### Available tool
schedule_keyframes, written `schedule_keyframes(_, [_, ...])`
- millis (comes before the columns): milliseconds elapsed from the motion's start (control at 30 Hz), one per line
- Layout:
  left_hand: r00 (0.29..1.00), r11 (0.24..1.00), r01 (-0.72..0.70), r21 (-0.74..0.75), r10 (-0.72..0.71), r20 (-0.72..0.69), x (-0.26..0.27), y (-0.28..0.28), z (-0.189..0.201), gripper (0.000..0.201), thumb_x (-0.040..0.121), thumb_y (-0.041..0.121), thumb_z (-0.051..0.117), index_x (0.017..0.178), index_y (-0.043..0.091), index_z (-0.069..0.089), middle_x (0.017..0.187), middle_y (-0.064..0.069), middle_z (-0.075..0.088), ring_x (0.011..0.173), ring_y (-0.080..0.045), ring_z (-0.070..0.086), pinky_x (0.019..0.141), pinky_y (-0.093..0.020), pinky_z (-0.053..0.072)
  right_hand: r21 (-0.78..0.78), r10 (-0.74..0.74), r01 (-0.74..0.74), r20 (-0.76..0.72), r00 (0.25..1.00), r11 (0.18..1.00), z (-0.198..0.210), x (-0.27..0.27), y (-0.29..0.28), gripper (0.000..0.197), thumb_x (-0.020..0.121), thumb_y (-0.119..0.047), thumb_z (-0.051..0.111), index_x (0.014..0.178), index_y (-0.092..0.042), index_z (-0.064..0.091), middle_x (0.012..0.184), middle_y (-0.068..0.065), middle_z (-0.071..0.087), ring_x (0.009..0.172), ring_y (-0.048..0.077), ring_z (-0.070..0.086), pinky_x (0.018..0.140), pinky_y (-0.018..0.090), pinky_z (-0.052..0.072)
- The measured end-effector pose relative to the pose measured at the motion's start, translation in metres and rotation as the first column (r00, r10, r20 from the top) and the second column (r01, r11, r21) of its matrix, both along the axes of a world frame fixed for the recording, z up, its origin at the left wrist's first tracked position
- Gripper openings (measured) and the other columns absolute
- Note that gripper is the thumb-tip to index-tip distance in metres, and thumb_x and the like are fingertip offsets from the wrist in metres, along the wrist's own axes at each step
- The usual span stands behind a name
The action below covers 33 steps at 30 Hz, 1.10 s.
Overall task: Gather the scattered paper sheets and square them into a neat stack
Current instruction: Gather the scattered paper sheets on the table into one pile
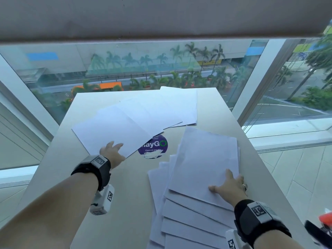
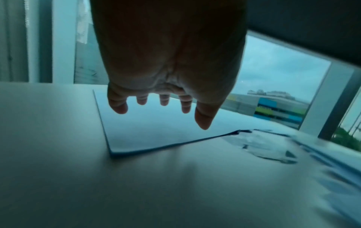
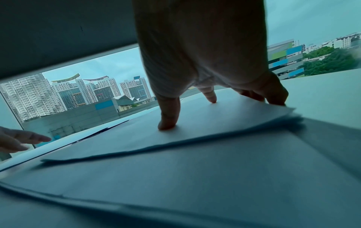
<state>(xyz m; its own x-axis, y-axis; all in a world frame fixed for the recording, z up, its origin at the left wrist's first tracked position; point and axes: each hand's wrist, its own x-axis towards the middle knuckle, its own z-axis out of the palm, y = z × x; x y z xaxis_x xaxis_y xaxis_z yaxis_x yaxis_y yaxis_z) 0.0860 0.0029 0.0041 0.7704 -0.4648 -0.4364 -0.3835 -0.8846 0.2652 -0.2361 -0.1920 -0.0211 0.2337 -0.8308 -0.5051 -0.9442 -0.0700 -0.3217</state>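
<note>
Several white sheets (image 1: 136,115) lie fanned across the far middle of the beige table (image 1: 125,194). My left hand (image 1: 112,151) reaches over the near corner of the nearest of them; in the left wrist view its spread fingers (image 2: 121,106) hover just above that sheet (image 2: 156,135), holding nothing. A second loose pile of sheets (image 1: 188,212) is fanned at the near right. My right hand (image 1: 229,184) rests on its top sheet (image 1: 206,159). The right wrist view shows the thumb (image 3: 168,118) and fingertips pressing down on that sheet (image 3: 205,128), near its right edge.
A round purple sticker (image 1: 154,146) is stuck to the table between the two groups of paper. The table's far edge meets a large window. An orange and black object (image 1: 325,220) sits at the near right, off the table's edge.
</note>
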Motion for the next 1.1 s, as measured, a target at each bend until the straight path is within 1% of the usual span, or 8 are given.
schedule_keyframes(100, [0.995,0.994,0.094,0.047,-0.095,0.022,0.01,-0.021,-0.001,0.059,0.094,0.029,0.044,0.148,0.028,0.02,0.159,-0.005,0.005,0.146,-0.029,0.005,0.118,-0.036,0.009,-0.011,-0.015,0.015,0.003,1.0,1.0,-0.004,0.001,0.001,0.091,0.071,-0.047,0.07,0.142,-0.026,0.018,0.147,0.019,0.004,0.134,0.041,0.018,0.111,0.05,0.026])
schedule_keyframes(267, [0.984,0.983,0.175,0.055,-0.175,-0.007,0.022,-0.06,-0.007,0.063,0.093,0.037,0.046,0.148,0.031,0.018,0.16,-0.003,0.005,0.147,-0.03,0.004,0.119,-0.043,0.011,0.01,-0.023,0.023,-0.001,1.0,1.0,-0.004,0.003,-0.003,0.094,0.075,-0.042,0.07,0.146,-0.026,0.011,0.153,0.02,-0.009,0.142,0.038,0.004,0.116,0.048,0.016])
schedule_keyframes(433, [0.961,0.957,0.273,0.097,-0.275,0.01,0.033,-0.095,-0.006,0.064,0.092,0.042,0.045,0.148,0.033,0.016,0.16,-0.003,0.006,0.147,-0.029,0.003,0.119,-0.044,0.011,0.046,-0.012,0.013,-0.028,1.0,0.999,-0.005,0.007,-0.007,0.101,0.076,-0.04,0.07,0.149,-0.026,0.001,0.153,0.021,-0.017,0.144,0.035,-0.01,0.117,0.046,0.007])
schedule_keyframes(533, [0.951,0.944,0.307,0.119,-0.309,-0.004,0.042,-0.115,-0.006,0.064,0.092,0.043,0.043,0.148,0.035,0.014,0.16,-0.003,0.005,0.147,-0.029,0.003,0.119,-0.046,0.011,0.038,-0.033,0.035,-0.045,0.998,0.999,-0.004,0.008,-0.015,0.101,0.078,-0.039,0.069,0.149,-0.025,-0.001,0.154,0.019,-0.017,0.144,0.034,-0.011,0.117,0.044,0.006])
schedule_keyframes(700, [0.909,0.892,0.403,0.204,-0.416,0.022,0.043,-0.148,-0.005,0.06,0.096,0.043,0.036,0.149,0.033,0.009,0.16,-0.005,-0.003,0.148,-0.023,-0.001,0.12,-0.041,-0.003,0.046,-0.052,0.054,-0.054,0.997,0.997,-0.002,0.009,-0.024,0.1,0.079,-0.039,0.069,0.149,-0.026,-0.001,0.155,0.017,-0.016,0.144,0.033,-0.009,0.117,0.044,0.008])
schedule_keyframes(900, [0.875,0.837,0.472,0.276,-0.483,-0.029,0.046,-0.166,-0.018,0.061,0.095,0.048,0.026,0.148,0.037,-0.003,0.159,-0.008,-0.014,0.146,-0.029,-0.014,0.118,-0.052,-0.005,0.042,-0.057,0.059,-0.058,0.997,0.997,-0.004,0.009,-0.03,0.1,0.079,-0.038,0.069,0.149,-0.027,-0.002,0.155,0.016,-0.016,0.145,0.033,-0.009,0.117,0.044,0.007])
schedule_keyframes(1000, [0.909,0.876,0.413,0.25,-0.414,-0.048,0.055,-0.159,-0.025,0.065,0.09,0.058,0.03,0.145,0.046,-0.002,0.159,0.003,-0.015,0.144,-0.039,-0.013,0.117,-0.056,0.004,0.039,-0.066,0.068,-0.049,0.997,0.997,-0.005,0.01,-0.032,0.1,0.079,-0.038,0.069,0.149,-0.027,-0.001,0.156,0.016,-0.016,0.145,0.033,-0.009,0.117,0.044,0.007])
schedule_keyframes(1100, [0.939,0.902,0.339,0.268,-0.34,-0.041,0.063,-0.147,-0.023,0.069,0.086,0.062,0.032,0.144,0.049,-0.003,0.159,0.005,-0.015,0.144,-0.042,-0.008,0.116,-0.057,0.007,0.035,-0.075,0.077,-0.048,0.996,0.996,-0.006,0.01,-0.033,0.101,0.078,-0.037,0.07,0.149,-0.028,0.0,0.156,0.016,-0.015,0.145,0.033,-0.008,0.118,0.044,0.007])
